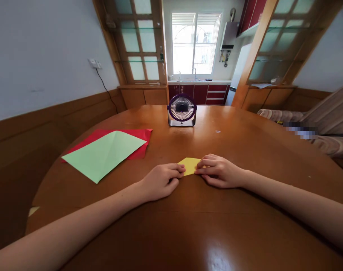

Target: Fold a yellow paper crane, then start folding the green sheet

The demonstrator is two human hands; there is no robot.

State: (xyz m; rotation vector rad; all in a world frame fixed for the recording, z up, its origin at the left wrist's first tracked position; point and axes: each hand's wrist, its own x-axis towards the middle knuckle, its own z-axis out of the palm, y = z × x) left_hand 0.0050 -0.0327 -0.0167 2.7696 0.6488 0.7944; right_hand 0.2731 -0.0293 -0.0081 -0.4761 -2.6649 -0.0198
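A small piece of folded yellow paper lies on the brown wooden table in front of me. Its outline has several angled corners, and its left and right ends are partly covered by my fingers. My left hand grips the left end, fingertips on top and the thumb curled below. At the opposite end, my right hand pinches the paper's edge with bent fingers. Farther left, a light green sheet with a faint crease rests over red paper.
A small purple desk fan stands upright at the table's far side. A tiny pale scrap lies right of it. Striped cloth covers a seat at the right. Beyond are cabinets and a kitchen window.
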